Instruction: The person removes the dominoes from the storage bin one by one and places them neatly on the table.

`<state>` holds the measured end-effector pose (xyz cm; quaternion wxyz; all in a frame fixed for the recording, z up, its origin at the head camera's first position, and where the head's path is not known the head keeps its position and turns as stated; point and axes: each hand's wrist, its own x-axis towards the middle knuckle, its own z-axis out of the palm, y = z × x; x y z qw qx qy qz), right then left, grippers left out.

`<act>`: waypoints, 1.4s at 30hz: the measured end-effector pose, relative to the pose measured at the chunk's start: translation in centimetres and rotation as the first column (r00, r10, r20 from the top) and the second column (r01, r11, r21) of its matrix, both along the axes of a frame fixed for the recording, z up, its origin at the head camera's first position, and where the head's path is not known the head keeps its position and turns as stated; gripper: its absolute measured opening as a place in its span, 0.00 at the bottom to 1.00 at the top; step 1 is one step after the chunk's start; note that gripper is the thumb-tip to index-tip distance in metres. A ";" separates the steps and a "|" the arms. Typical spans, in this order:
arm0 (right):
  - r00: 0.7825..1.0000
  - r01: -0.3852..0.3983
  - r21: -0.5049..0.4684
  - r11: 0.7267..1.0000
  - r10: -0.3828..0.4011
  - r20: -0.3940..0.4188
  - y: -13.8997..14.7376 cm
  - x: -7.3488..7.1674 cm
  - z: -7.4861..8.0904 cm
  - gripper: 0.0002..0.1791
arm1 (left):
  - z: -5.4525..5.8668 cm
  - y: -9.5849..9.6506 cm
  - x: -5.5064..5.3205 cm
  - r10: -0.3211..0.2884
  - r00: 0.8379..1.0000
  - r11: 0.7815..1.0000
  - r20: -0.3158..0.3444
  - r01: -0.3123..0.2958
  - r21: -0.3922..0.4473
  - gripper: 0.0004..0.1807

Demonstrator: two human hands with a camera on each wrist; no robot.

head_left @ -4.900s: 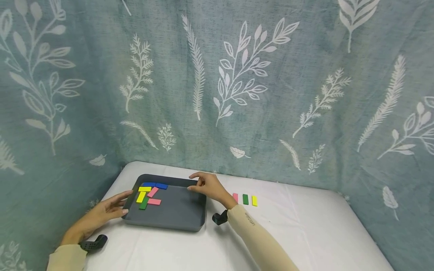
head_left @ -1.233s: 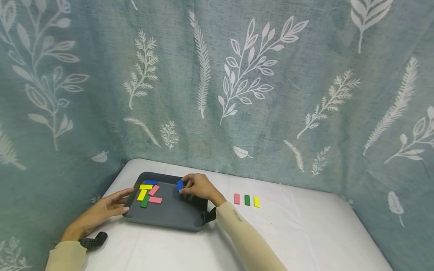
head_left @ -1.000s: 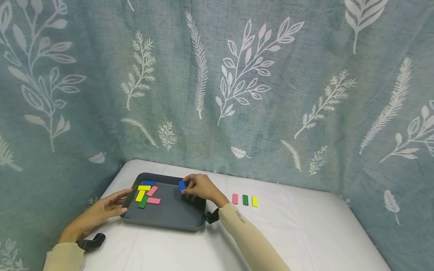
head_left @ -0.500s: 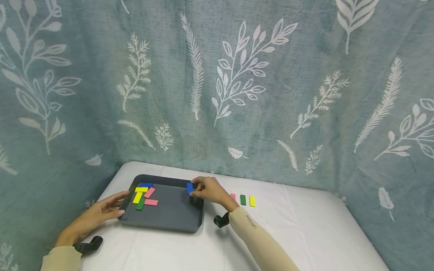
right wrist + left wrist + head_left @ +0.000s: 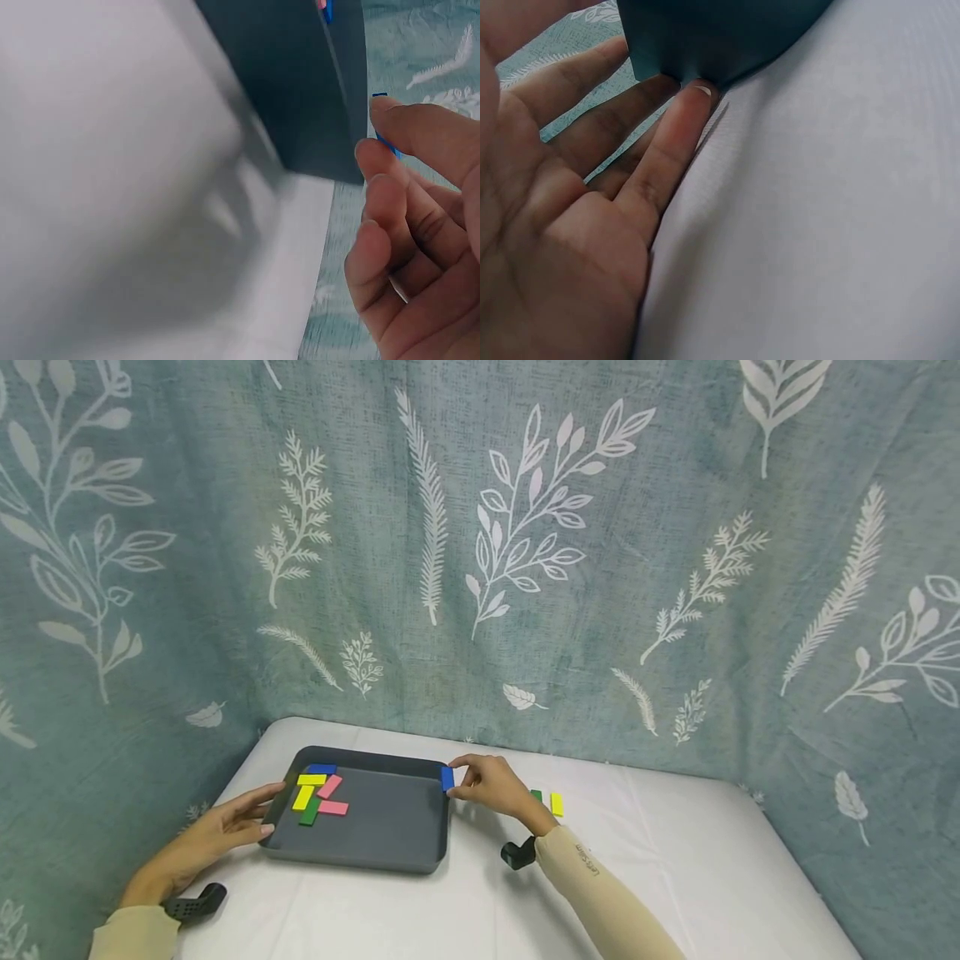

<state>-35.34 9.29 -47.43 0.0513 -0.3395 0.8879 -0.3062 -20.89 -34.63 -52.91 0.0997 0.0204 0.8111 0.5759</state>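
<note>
A dark grey tray (image 5: pixel 375 827) lies on the white cloth in the head view. At its left side rests my left hand (image 5: pixel 206 839), fingers extended, fingertips touching the tray wall as the left wrist view shows. My right hand (image 5: pixel 491 785) pinches a small blue block (image 5: pixel 447 778) between thumb and fingertips, over the tray's right rim. In the right wrist view only slivers of that block (image 5: pixel 388 145) show behind the fingers. Inside the tray's left part lie another blue block (image 5: pixel 322 769), two yellow blocks (image 5: pixel 312 780), two pink blocks (image 5: pixel 329 787) and a green block (image 5: pixel 309 812).
On the cloth right of the tray sit a yellow block (image 5: pixel 557 804) and a green block (image 5: pixel 536 795), the green one partly covered by my right wrist. A leaf-patterned curtain (image 5: pixel 360 568) hangs behind and left of the table.
One of two blue blocks in the tray was picked up by my right hand and carried right to the rim. The pink block on the cloth became hidden. My left hand stays put.
</note>
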 end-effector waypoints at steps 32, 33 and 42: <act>0.971 0.235 -0.048 0.971 -0.233 0.051 11.2 0.9 -1.3 0.27 | 0.0 -0.1 -0.1 -0.015 1.000 1.000 0.003 0.015 0.009 0.44; 0.969 0.244 -0.048 0.969 -0.241 0.052 11.5 1.0 -1.4 0.27 | -0.1 -0.1 -0.2 -0.015 1.000 1.000 0.003 0.015 0.009 0.44; 0.947 0.315 -0.052 0.948 -0.310 0.082 15.0 1.8 -2.1 0.27 | -0.1 0.0 -0.2 -0.004 1.000 1.000 0.026 0.004 -0.002 0.45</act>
